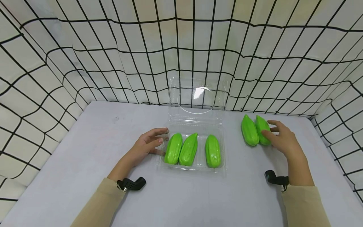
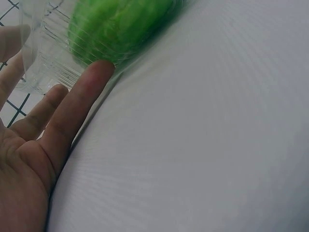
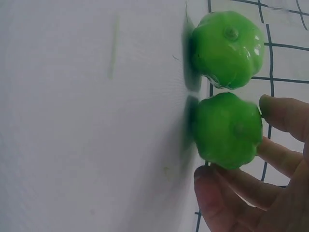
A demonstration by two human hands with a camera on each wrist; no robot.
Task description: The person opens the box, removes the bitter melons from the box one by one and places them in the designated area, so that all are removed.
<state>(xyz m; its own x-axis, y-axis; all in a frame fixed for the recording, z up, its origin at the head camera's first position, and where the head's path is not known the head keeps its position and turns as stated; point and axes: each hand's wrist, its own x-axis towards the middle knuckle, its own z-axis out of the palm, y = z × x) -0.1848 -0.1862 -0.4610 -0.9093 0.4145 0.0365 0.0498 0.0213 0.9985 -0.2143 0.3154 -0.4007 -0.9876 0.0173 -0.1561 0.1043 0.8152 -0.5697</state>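
A clear plastic clamshell box (image 1: 200, 159) stands with its lid (image 1: 181, 97) swung up at the back. Inside lie three glossy, ridged green papayas (image 1: 212, 151), two side by side at the left and one at the right. My left hand (image 1: 147, 143) touches the box's left wall with outstretched, spread fingers (image 2: 79, 104). To the right of the box, two more papayas lie together on the table. My right hand (image 1: 280, 135) is round the right one (image 3: 227, 130), thumb at its upper side and fingers along its right side. Its neighbour (image 1: 249, 130) lies just left, untouched.
The white tabletop (image 1: 198, 201) runs under everything. Behind it and at both sides rises a black wire grid (image 1: 158, 50) over white sheeting, with the raised lid close to the back grid. Dark wrist cameras (image 1: 133, 183) sit at both cuffs.
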